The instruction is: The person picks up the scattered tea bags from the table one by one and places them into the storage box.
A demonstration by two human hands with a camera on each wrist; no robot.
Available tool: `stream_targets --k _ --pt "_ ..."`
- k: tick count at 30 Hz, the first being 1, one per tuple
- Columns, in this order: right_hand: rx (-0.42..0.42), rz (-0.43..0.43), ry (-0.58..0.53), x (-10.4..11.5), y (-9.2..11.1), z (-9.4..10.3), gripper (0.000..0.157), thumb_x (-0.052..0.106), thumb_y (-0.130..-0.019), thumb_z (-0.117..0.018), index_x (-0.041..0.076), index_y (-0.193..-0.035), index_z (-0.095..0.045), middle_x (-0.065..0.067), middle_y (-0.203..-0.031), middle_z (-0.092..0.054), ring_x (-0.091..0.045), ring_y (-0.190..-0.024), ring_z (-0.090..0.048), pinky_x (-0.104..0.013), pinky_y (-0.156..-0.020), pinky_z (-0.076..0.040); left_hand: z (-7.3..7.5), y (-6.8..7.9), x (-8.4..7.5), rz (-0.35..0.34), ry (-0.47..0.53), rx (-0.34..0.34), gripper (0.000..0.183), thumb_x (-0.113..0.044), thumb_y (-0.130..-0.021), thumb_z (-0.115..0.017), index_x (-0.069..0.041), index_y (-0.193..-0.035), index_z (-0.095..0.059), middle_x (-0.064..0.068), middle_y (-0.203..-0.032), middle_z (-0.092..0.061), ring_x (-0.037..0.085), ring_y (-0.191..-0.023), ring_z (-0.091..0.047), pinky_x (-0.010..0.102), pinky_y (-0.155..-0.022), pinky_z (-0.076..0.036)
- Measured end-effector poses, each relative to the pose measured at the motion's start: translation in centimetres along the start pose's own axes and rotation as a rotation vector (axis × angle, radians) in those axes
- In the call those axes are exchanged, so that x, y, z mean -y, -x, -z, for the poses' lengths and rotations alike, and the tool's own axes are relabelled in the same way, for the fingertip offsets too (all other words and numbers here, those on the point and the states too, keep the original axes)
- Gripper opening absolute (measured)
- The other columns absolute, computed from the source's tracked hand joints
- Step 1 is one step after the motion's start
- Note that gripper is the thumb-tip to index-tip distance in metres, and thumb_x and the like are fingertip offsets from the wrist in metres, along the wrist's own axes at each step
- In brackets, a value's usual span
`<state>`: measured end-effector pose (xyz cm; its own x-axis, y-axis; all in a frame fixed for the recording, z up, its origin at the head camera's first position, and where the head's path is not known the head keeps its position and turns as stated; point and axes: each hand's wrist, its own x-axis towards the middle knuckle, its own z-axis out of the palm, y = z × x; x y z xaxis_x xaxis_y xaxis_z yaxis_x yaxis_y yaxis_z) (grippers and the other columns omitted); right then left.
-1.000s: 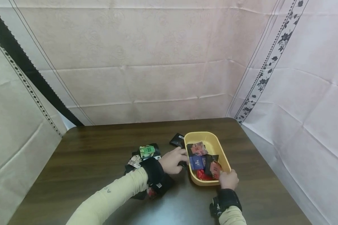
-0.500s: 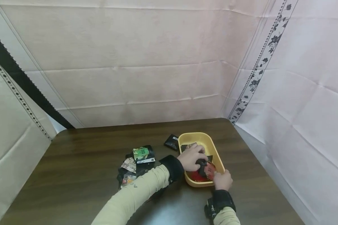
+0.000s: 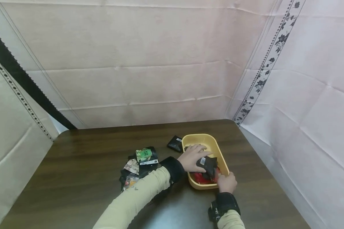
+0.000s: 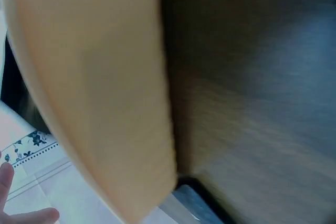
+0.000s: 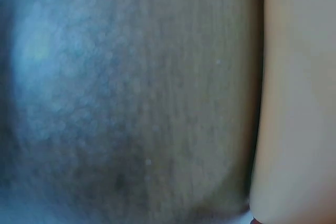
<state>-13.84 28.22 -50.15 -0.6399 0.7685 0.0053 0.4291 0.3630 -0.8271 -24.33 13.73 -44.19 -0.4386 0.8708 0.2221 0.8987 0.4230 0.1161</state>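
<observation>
A yellow plastic bin (image 3: 202, 136) stands at the right of the table, with several small packets inside. Over its left rim reaches my left hand (image 3: 192, 159), fingers spread above the contents. Just beside those fingers, a black packet (image 3: 208, 164) with a white label lies on top; a red packet (image 3: 202, 178) shows below it. The left wrist view has the bin's wall (image 4: 100, 93) up close, and the hand's thumb and a finger held apart at the lower left. My right hand (image 3: 227, 183) grips the bin's near right corner.
Left of the bin lies a loose pile of packets, topped by a green-labelled packet (image 3: 144, 156); my left forearm partly covers it. A single black packet (image 3: 175, 143) lies near the bin's far left side. Pale cloth (image 3: 160, 63) hangs behind the brown table (image 3: 83, 178).
My left hand has moved right from the table into the bin with a black packet and let go of it there, its fingers spreading. My right hand keeps its grip on the bin.
</observation>
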Motion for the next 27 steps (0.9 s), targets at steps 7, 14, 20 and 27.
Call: stream_targets --k 7,14,20,27 --pt "0.022 -0.020 0.031 -0.1 -0.1 0.0 0.043 0.004 -0.080 -0.036 -0.016 -0.118 -0.043 -0.039 -0.112 -0.046 -0.053 -0.102 -0.043 -0.057 -0.086 -0.035 0.1 4.5 1.9 -0.060 0.045 -0.042 0.051 -0.027 -0.080 -0.066 -0.017 -0.128 -0.051 0.007 -0.130 -0.043 0.021 -0.120 -0.038 0.036 -0.100 -0.031" --pt "0.047 -0.041 0.032 0.2 -0.6 -0.2 0.044 0.005 -0.082 -0.035 -0.015 -0.121 -0.040 -0.039 -0.115 -0.045 -0.053 -0.104 -0.042 -0.057 -0.088 -0.034 1.1 9.6 4.8 0.094 0.051 -0.073 0.051 -0.009 -0.077 -0.062 -0.010 -0.127 -0.052 0.011 -0.123 -0.047 0.023 -0.106 -0.049 0.036 -0.083 -0.044" --pt "0.046 -0.056 0.028 0.0 -0.7 0.0 0.046 0.005 -0.081 -0.034 -0.015 -0.122 -0.040 -0.039 -0.116 -0.044 -0.053 -0.105 -0.041 -0.057 -0.090 -0.033 1.0 13.3 4.7 0.283 0.067 0.068 0.055 -0.023 -0.080 -0.062 -0.010 -0.131 -0.047 0.012 -0.120 -0.047 0.024 -0.100 -0.050 0.037 -0.075 -0.047" --pt "0.071 -0.057 0.024 0.0 -0.8 -0.3 0.047 0.005 -0.081 -0.033 -0.016 -0.123 -0.039 -0.040 -0.118 -0.042 -0.053 -0.107 -0.039 -0.057 -0.092 -0.031 -0.9 14.9 2.9 0.363 -0.070 0.247 0.069 -0.052 -0.074 -0.062 -0.017 -0.131 -0.049 0.014 -0.122 -0.046 0.031 -0.100 -0.048 0.041 -0.067 -0.048"
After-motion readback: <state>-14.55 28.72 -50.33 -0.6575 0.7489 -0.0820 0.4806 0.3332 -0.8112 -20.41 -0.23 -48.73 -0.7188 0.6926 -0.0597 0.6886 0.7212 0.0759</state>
